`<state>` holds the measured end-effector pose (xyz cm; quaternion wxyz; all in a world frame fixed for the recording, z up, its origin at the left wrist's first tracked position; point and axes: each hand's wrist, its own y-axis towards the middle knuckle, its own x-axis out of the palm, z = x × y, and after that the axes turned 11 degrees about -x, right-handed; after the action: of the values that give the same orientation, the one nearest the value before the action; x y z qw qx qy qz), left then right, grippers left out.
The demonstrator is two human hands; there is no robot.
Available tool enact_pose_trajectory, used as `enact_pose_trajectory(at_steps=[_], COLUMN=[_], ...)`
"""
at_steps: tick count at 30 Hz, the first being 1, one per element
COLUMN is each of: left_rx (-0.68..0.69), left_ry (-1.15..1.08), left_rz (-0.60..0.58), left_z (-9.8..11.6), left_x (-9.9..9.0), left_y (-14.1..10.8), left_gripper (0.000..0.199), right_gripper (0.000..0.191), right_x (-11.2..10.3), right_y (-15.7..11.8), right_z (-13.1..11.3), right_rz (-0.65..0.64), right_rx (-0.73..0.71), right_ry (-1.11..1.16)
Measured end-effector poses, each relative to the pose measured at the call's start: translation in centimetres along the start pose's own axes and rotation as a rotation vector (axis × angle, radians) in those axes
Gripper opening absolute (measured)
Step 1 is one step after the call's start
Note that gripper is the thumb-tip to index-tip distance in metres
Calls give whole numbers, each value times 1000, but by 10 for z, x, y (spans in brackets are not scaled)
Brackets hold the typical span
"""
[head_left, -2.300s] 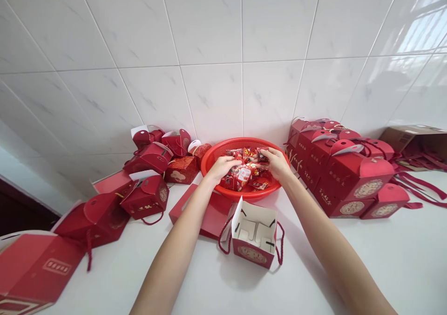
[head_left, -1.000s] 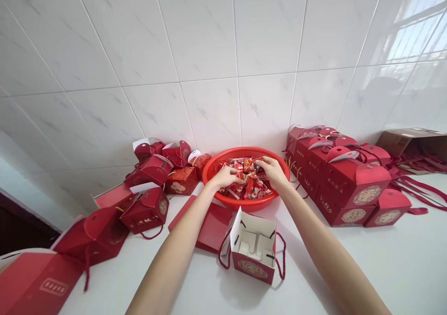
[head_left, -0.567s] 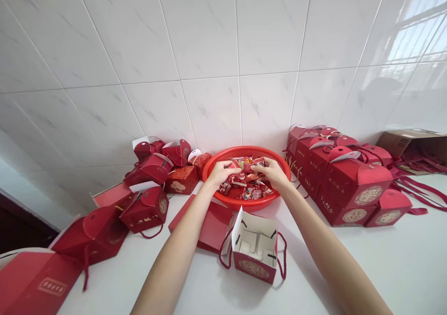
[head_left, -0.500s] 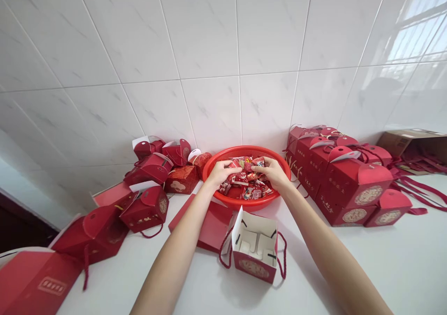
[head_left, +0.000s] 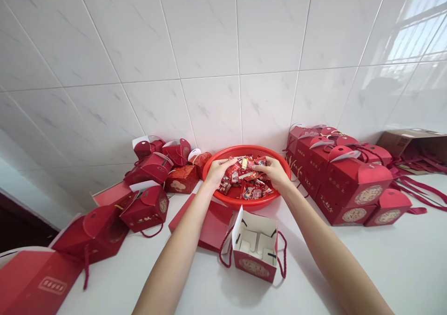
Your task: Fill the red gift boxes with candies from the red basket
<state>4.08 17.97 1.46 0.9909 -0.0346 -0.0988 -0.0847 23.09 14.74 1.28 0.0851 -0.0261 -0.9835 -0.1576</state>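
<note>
Red card box [head_left: 42, 282] at the far left of the white table [head_left: 307, 268], cut off by the picture edge, next to a darker box with a hanging cord [head_left: 101, 231]. Just right of these, a small box with gold lettering [head_left: 145, 208], with a cluster of lidded boxes [head_left: 150, 168] behind it, near the pale tiled wall [head_left: 209, 105]. Then a box with a flower pattern [head_left: 181, 179], and nearer, a flat red piece of card [head_left: 214, 226], partly under the left forearm. Next, the left hand [head_left: 215, 173] over the left side of a red plastic basket [head_left: 244, 205], thumb laid on shiny wrapped packets [head_left: 256, 189], other fingers mostly hidden; impossible to tell whether clenched or loose. Packets all heaped inside the basket, mostly red, with white and gold print, some between both hands. In front of the basket, an open box [head_left: 254, 263], upright, white inside, with a dark red rope handle at each side. Over the basket's right side, the right hand [head_left: 275, 170], thumb and fingers at the packets, bent rather than balled up; firm grasp or mere touch impossible to tell. Farther right, stacked red boxes [head_left: 349, 184] with round gold emblems, and beyond them a brown carton [head_left: 401, 142] on its side with dark red ribbons [head_left: 419, 189] inside and trailing out
</note>
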Motion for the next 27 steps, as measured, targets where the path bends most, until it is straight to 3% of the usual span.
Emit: enact_pose_trajectory(at_steps=[8,11,21,27], left_rx=[60,58,72,64], left_ry=[13,52,101,164], left_rz=[14,-19,-92,-182], left_z=[-1,-1,1,4], left_x=[-1,-1,1,3], left_y=[1,0,-3,-7], left_gripper=[40,40,44,49], right_gripper=[36,38,46,43], right_x=[-4,-3,-3,-5], right_y=[5,4,3,3], right_z=[10,9,7,9], right_rz=[220,190,-103,-83], right_rx=[-119,-121,-91,-138], right_ry=[-150,-135,-65,-79])
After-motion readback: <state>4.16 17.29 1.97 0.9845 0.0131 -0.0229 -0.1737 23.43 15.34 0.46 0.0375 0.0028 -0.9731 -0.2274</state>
